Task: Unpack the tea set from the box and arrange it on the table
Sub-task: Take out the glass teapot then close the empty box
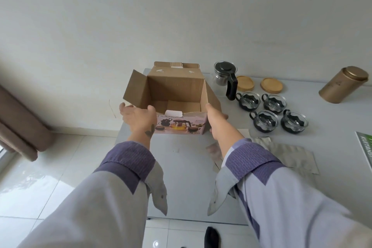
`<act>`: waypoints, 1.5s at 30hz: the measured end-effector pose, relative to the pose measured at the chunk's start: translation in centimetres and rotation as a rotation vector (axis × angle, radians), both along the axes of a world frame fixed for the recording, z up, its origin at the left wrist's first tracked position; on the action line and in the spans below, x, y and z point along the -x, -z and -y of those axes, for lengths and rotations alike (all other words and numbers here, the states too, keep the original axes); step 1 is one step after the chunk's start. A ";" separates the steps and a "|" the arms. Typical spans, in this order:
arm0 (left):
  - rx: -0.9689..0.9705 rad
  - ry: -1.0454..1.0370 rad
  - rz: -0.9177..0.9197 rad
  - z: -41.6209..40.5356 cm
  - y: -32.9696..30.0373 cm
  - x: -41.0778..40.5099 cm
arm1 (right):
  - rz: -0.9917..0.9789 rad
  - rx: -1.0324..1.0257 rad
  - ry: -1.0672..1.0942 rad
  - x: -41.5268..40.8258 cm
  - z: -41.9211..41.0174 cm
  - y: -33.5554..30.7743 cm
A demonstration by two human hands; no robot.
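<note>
Cardboard box [177,94] stands open on the grey table [181,177], flaps up, its printed front facing the person. The left hand [138,117] is at the box's near-left corner, palm turned inward, fingers spread and relaxed; I cannot tell if it touches the card. The right hand [216,119] lies against the box's right side, fingers reaching round the flap there and mostly hidden, so how firmly it holds is unclear. Just right of the box stands a glass teapot [225,78] with a black lid and handle. Beside it lie two wooden coasters [271,85], and nearer, four glass cups [278,113] in black holders sit in a cluster. A gold tin [344,84] lies tilted at the far right. Crinkled silver wrapping [289,155] rests near the right sleeve.
</note>
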State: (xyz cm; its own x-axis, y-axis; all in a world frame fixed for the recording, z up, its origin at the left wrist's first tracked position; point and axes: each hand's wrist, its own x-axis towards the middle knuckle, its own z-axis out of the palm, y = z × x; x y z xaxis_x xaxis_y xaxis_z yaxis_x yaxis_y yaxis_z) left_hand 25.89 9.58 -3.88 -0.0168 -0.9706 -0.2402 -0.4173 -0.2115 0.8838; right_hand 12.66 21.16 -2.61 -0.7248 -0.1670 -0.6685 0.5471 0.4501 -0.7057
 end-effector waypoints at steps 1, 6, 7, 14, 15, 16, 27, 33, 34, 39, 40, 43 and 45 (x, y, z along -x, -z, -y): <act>0.022 0.003 -0.022 -0.1 -0.1 0.1 | -0.003 0.040 0.059 0.0 -0.1 -0.2; 0.109 0.123 0.102 -0.4 -0.6 0.3 | -0.264 0.148 0.183 -0.7 -0.6 -0.3; 0.149 0.163 0.133 -0.5 -0.5 0.3 | -0.350 0.122 0.174 -0.8 -0.7 -0.1; 0.344 0.358 0.345 -0.4 -0.3 0.5 | -0.811 0.016 0.104 -2.3 -0.6 -1.6; 0.366 0.378 0.367 -0.3 -0.2 0.4 | -0.866 0.006 0.054 -2.4 -0.5 -1.7; 0.387 0.397 0.380 -0.3 0.0 0.4 | -0.916 -0.010 -0.005 -2.5 -0.3 -1.8; 0.493 0.604 0.581 0.3 0.4 -1.2 | -1.250 -0.313 -0.634 -2.4 0.5 1.1; 0.485 0.623 0.531 0.8 0.5 -1.0 | -1.287 -0.330 -0.665 -1.5 1.1 1.2; 0.472 0.610 0.507 1.1 0.5 -0.8 | -1.282 -0.307 -0.649 -1.2 1.3 1.0; 0.346 0.539 0.402 4.2 0.0 1.3 | -1.030 -0.225 -0.614 2.2 3.7 -0.4; 0.308 0.532 0.364 4.9 -0.2 1.8 | -0.950 -0.221 -0.604 3.2 4.5 -0.4; 0.193 0.519 0.274 6.8 -0.4 3.3 | -0.708 -0.186 -0.560 6.4 7.1 -0.2; 0.160 0.526 0.248 7.6 -0.5 4.2 | -0.592 -0.153 -0.528 7.8 8.6 -0.4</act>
State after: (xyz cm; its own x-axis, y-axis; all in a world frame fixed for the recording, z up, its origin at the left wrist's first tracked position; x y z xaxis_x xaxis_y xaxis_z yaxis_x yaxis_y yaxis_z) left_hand 21.66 1.96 -3.43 -0.4667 -0.8716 -0.1503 -0.6280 0.2068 0.7502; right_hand 4.85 12.53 -2.26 -0.8167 -0.5240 -0.2417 -0.2096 0.6596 -0.7218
